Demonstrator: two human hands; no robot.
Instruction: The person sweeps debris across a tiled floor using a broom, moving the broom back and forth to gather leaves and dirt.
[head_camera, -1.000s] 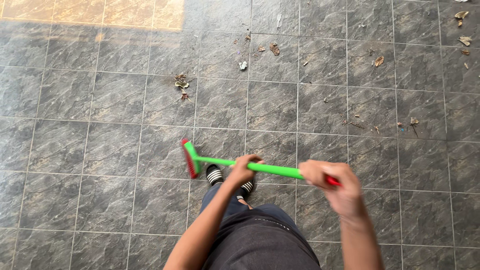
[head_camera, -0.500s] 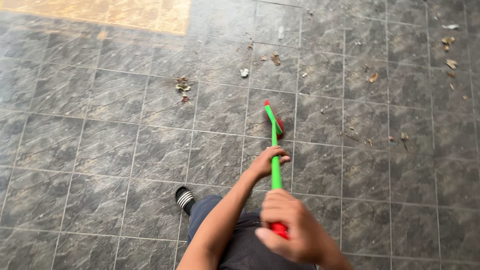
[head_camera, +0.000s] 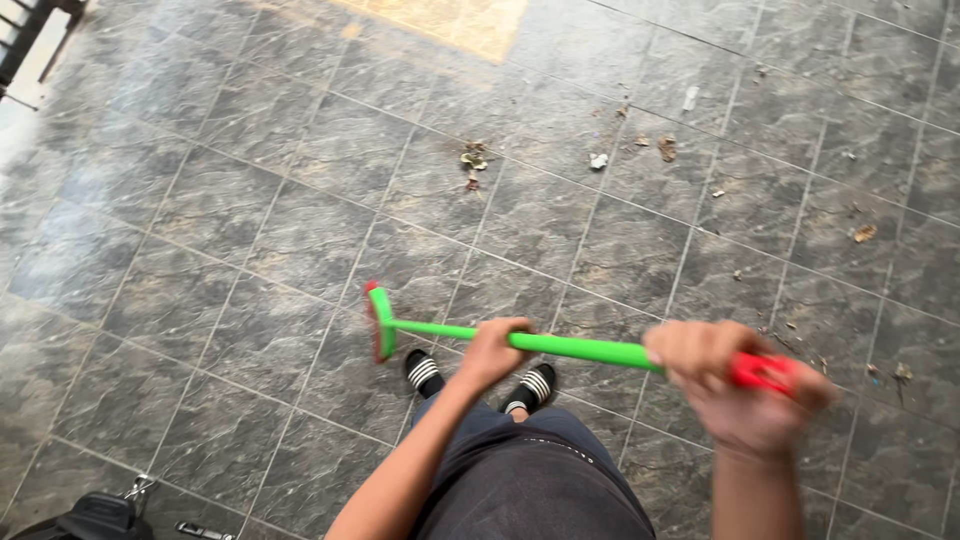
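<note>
On my feed both hands were on the bright green plastic-handled broom (head_camera: 560, 346), which lay nearly level across the frame in front of the person's dark shorts (head_camera: 530, 480). Left hand (head_camera: 492, 352) sat mid-handle, fingers curled tight around the green shaft. Right hand (head_camera: 735, 390) was at the red grip end (head_camera: 762, 372), fingers wrapped over it, though it was motion-blurred so I couldn't tell how each finger lay. The broom's red and green head (head_camera: 380, 320) was out to the left, edge-on, low over the grey stone-pattern floor tiles (head_camera: 220, 210); whether it touched them I couldn't tell. Two feet in black slide sandals with white stripes (head_camera: 423, 372) stood just under the handle. Dry brown leaves and small scraps (head_camera: 474, 158) were scattered well apart from the head, further up the floor, with more bits (head_camera: 864, 233) off to the right. A yellowish floor patch (head_camera: 470, 22) showed at the top edge, and a black object with a metal clip (head_camera: 105, 512) at bottom left
</note>
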